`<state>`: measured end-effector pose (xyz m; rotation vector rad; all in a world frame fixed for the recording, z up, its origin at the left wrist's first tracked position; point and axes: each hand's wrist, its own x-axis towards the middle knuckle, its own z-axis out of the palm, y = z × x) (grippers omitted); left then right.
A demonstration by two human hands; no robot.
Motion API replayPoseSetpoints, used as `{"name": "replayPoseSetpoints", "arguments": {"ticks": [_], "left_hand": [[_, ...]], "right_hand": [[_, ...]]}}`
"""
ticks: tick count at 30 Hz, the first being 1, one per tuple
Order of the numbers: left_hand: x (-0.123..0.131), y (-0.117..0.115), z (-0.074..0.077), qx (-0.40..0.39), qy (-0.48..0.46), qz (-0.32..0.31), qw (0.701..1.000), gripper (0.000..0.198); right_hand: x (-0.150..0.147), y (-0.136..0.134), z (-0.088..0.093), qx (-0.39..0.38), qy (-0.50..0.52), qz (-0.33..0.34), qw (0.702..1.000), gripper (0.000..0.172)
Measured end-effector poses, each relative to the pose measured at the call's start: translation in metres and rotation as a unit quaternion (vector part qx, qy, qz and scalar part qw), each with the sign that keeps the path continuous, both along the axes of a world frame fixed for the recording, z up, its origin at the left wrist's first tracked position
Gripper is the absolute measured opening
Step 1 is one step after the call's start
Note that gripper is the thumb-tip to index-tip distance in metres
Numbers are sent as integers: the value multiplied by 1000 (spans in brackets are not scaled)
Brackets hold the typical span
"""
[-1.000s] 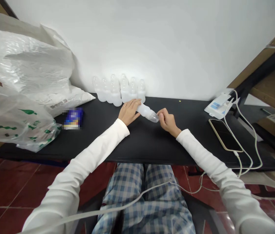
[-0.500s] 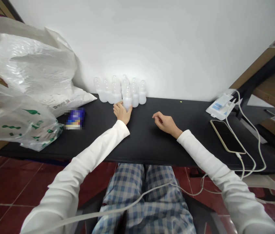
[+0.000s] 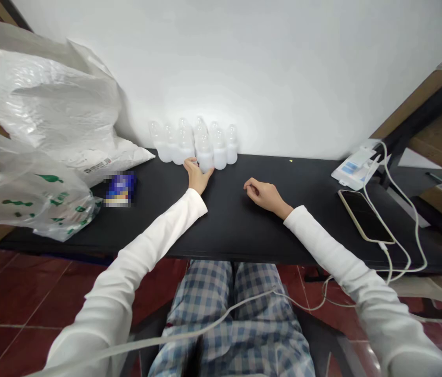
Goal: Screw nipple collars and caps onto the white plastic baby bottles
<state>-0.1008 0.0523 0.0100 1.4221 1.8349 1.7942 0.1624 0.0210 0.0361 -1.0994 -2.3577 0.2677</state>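
Observation:
Several white translucent bottles with clear domed caps stand upright in a tight cluster by the wall. My left hand [image 3: 199, 175] is around the lower part of the front bottle [image 3: 205, 153], thumb on its right side and fingers on its left. The front bottle stands close against a neighbouring bottle [image 3: 219, 151] on its right and another bottle [image 3: 185, 145] behind its left side. My right hand [image 3: 265, 196] rests over the black table [image 3: 240, 235] with its fingers loosely curled in and nothing visible in them, apart from the bottles.
On the left are a large white plastic bag [image 3: 67, 99], a clear bag with green print [image 3: 48, 199] and a blurred blue packet [image 3: 121, 188]. To the right lie a phone [image 3: 365, 215] on a white cable [image 3: 415, 209] and a white plastic case [image 3: 356, 167]. A white wall [image 3: 283, 78] backs the table.
My left hand has moved the front bottle slightly toward the wall, into the cluster. The two bottles on its right have shifted a little to the right. My right hand has hardly moved.

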Motion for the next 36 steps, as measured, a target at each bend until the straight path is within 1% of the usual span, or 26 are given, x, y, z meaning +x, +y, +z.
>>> {"name": "replayPoseSetpoints", "arguments": {"ticks": [2, 4, 5, 7, 9, 11, 13, 16, 18, 21, 24, 32, 34, 36], "left_hand": [[5, -3, 0, -3, 38, 28, 999, 67], [14, -8, 1, 13, 95, 23, 995, 57], [20, -11, 3, 28, 127, 3, 992, 48], [34, -17, 6, 53, 190, -67, 978, 32], [51, -18, 10, 51, 253, -135, 957, 24], [67, -16, 12, 24, 310, -166, 936, 26], [81, -11, 13, -29, 354, -180, 917, 27], [93, -5, 12, -111, 407, -189, 887, 26], [94, -5, 11, -135, 424, -197, 874, 30], [90, -8, 12, -153, 434, -212, 862, 35], [88, -10, 15, -164, 445, -212, 854, 37], [88, -10, 15, -163, 441, -220, 854, 36], [88, -10, 15, -162, 435, -223, 857, 35], [88, -11, 16, -154, 418, -223, 867, 32]], "right_hand": [[0, 2, 1, -13, -13, -27, 999, 17], [1, 5, 1, -20, -24, -60, 998, 17], [2, 7, 1, -19, -28, -74, 997, 16], [4, 13, 0, -8, -29, -85, 996, 15], [6, 20, -3, -2, -25, -77, 997, 15], [8, 25, -5, -10, -20, -63, 998, 14], [9, 29, -8, -18, -16, -55, 998, 14], [9, 32, -9, -19, -14, -45, 999, 14], [10, 33, -10, -20, -11, -33, 999, 14], [13, 34, -9, -17, -8, -11, 1000, 14], [15, 34, -8, -15, -15, 9, 1000, 12], [15, 34, -7, -13, -23, 23, 999, 10], [16, 34, -7, -13, -25, 26, 999, 11], [16, 35, -8, -11, -25, 29, 999, 10]]}}
